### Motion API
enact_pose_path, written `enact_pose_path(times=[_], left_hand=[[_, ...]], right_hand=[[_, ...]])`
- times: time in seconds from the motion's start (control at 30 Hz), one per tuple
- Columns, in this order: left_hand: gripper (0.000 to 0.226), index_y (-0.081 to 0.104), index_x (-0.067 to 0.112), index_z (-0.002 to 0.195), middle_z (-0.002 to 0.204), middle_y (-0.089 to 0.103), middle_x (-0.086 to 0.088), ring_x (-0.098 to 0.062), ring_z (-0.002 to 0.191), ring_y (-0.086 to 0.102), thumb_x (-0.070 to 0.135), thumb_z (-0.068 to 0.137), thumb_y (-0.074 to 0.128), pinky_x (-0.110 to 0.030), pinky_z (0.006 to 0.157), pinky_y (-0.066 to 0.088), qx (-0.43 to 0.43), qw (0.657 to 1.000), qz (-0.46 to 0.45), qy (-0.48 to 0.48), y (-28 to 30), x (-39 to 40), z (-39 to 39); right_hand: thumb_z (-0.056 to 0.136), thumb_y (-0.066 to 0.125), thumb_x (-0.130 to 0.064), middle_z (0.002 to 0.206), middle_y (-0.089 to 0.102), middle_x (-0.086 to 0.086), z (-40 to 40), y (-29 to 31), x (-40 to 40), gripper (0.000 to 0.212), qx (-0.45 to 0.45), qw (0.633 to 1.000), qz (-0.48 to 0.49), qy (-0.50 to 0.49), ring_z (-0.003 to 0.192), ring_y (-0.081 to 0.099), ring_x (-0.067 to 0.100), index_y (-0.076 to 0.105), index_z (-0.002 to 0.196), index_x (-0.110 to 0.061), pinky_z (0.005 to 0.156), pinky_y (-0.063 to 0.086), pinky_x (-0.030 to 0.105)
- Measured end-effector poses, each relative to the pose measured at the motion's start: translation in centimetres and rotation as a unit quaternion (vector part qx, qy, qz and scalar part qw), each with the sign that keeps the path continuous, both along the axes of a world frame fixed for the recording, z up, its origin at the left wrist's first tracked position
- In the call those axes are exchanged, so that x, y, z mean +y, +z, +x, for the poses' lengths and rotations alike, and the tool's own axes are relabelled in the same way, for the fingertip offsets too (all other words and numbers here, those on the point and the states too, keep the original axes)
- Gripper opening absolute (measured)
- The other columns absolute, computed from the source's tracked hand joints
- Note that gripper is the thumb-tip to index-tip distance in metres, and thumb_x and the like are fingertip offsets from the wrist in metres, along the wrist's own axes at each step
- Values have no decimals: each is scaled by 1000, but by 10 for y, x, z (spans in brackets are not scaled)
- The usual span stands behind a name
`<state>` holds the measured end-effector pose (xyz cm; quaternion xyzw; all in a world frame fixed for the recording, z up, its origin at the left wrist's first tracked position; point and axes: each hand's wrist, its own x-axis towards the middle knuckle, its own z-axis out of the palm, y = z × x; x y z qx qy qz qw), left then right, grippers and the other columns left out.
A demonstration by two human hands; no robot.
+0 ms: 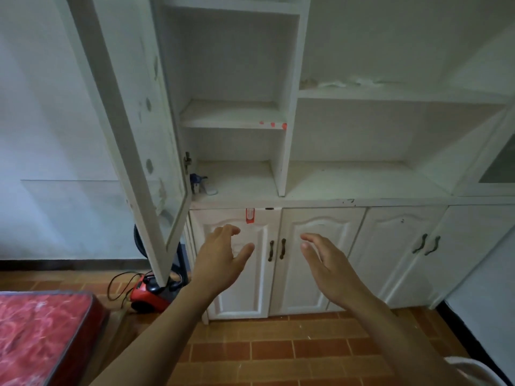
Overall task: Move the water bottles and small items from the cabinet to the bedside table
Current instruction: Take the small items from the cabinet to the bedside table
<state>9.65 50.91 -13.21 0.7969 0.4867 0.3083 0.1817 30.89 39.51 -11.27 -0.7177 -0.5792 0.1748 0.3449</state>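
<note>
Left hand (223, 254) and right hand (326, 263), both empty with fingers loosely spread, reach toward the cabinet (289, 203); its small blue item (198, 181) seems best pinched carefully.

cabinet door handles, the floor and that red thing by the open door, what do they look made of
The dark curved door handles look like metal with an aged bronze finish, going by their thin cast shape. The brown tiled floor seems matte ceramic or terracotta, with pale grout lines. The red and black appliance on the floor looks like glossy moulded plastic; what it is stays unclear.
</note>
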Motion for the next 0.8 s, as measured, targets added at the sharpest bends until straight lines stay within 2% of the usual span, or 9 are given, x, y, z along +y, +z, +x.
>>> enact_pose_path(times=[0.13, 0.27, 0.43, 0.63, 0.8], left_hand=[[53, 51, 23, 134, 134, 56, 4, -11, 116, 54, 53, 92, 59, -32, 98, 48, 17, 1000, -11, 21, -7, 41, 22], [48, 54, 21, 130, 128, 59, 2, -15, 113, 56, 50, 92, 62, -34, 94, 49, 16, 998, -20, 59, -7, 84, 54], [46, 55, 20, 129, 127, 60, 2, -14, 113, 56, 48, 93, 62, -31, 93, 48, 15, 993, -37, 108, 0, 131, 90], [46, 55, 21, 128, 127, 60, 3, -14, 113, 56, 49, 93, 61, -30, 92, 47, 27, 985, -69, 158, -11, 170, 95], [48, 53, 22, 132, 131, 57, 3, -13, 114, 55, 50, 93, 60, -26, 91, 43, 47, 980, -86, 176, -22, 214, 90]], right_hand=[[92, 27, -62, 144, 48, -7, 26, -8, 51, 63, 30, 999, 4, 24, 130, 43, 6, 44, 142, -27, 110, 35, 29], [88, 24, -66, 143, 49, -4, 56, -17, 108, 69, 49, 998, 2, 49, 129, 45, 10, 44, 141, -27, 110, 37, 33], [97, 30, -59, 139, 50, -10, 84, -14, 186, 53, 60, 993, 5, 105, 129, 45, 9, 45, 138, -30, 110, 38, 37], [99, 35, -53, 141, 49, -9, 100, -29, 255, 47, 52, 987, -21, 151, 128, 45, 7, 46, 138, -30, 106, 36, 28], [96, 32, -61, 142, 49, -8, 91, -47, 302, 52, 46, 981, -54, 183, 128, 47, 10, 45, 138, -33, 108, 40, 39]])
